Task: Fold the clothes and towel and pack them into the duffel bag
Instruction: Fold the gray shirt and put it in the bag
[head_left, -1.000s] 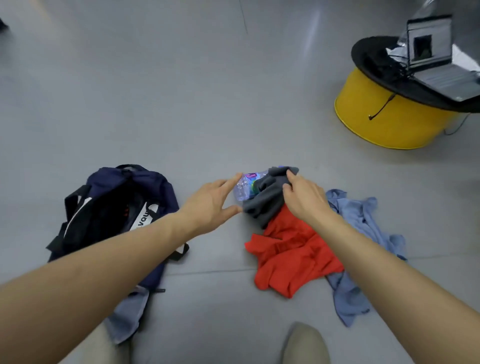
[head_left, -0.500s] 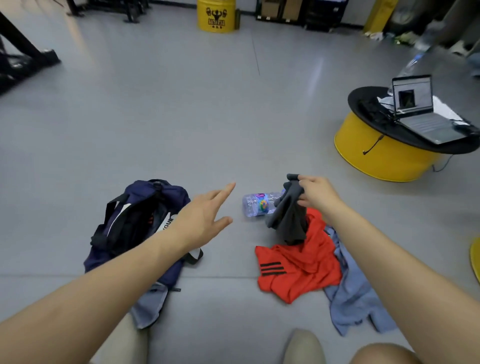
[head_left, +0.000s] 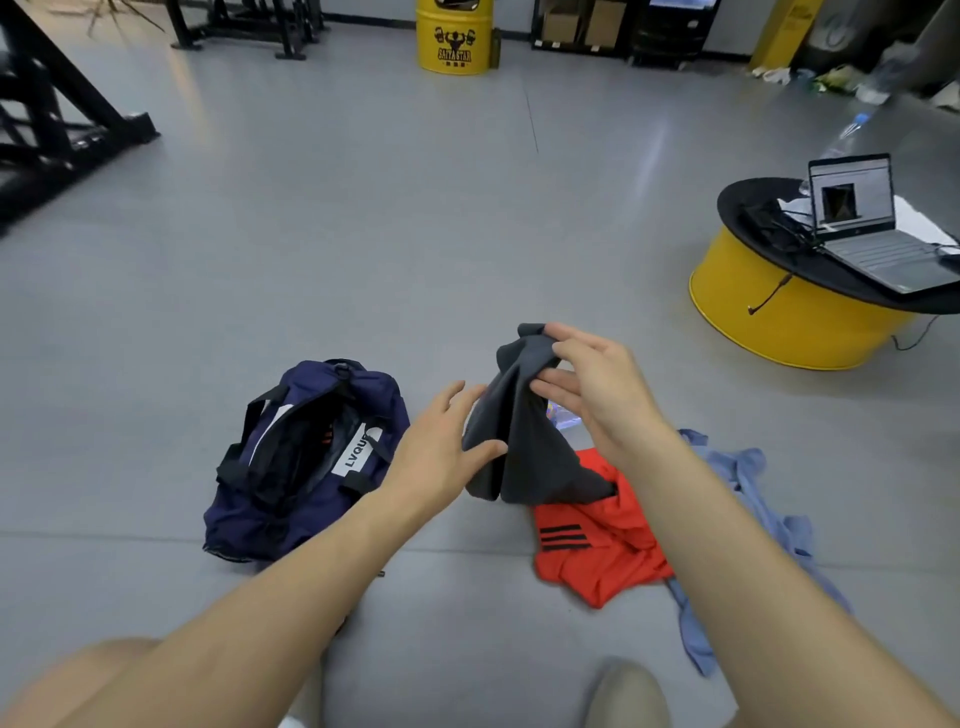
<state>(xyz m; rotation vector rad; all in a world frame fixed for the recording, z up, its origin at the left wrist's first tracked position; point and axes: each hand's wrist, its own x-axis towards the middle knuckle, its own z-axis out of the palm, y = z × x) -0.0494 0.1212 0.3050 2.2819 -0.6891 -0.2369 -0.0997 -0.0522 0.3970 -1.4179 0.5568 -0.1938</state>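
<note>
A dark grey cloth (head_left: 530, 441) hangs in the air in front of me. My right hand (head_left: 592, 384) pinches its top edge. My left hand (head_left: 441, 441) grips its lower left side, thumb on the fabric. A navy duffel bag (head_left: 291, 467) lies unzipped on the floor to the left. Under the grey cloth, a red garment (head_left: 597, 551) with black stripes lies crumpled on the floor, over a light blue shirt (head_left: 748, 478) at the right. A plastic bottle (head_left: 563, 415) shows only as a sliver behind my right hand.
A low yellow drum table (head_left: 769, 306) with a black top carries a laptop (head_left: 872, 228) at the right. Black gym frames (head_left: 57, 114) stand far left, a yellow barrel (head_left: 454, 36) at the back. My shoe (head_left: 628, 696) is at the bottom edge.
My right hand has lifted the grey cloth off the pile and higher. My left hand moved right from open air and took hold of the cloth's side. The camera tilted up.
</note>
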